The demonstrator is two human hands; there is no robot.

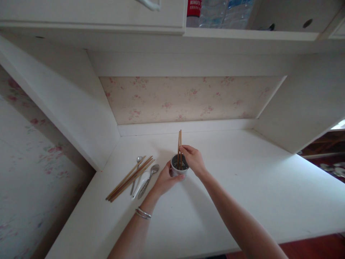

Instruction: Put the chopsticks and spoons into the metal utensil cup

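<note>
My left hand (pixel 166 180) is wrapped around a small pale utensil holder (pixel 178 172) with a dark inside and holes in its bottom. The holder stands on the white counter or is held just at it; I cannot tell which. Between the fingertips of my right hand (pixel 193 158) is a pair of wooden chopsticks (pixel 180 145), close to upright, their lower ends inside the holder. Left of the holder lie several more chopsticks (pixel 130 179) in a loose bundle. Beside them are a white spoon (pixel 141 183) and a metal spoon (pixel 149 181); another metal spoon (pixel 139 159) is partly under the bundle.
The white counter (pixel 231 180) has side panels left and right and a flowered back wall (pixel 183 100). A cabinet (pixel 91 14) hangs low above, with plastic bottles (pixel 215 13) on its open shelf. Dark red flooring (pixel 312 246) shows beyond the counter's front edge.
</note>
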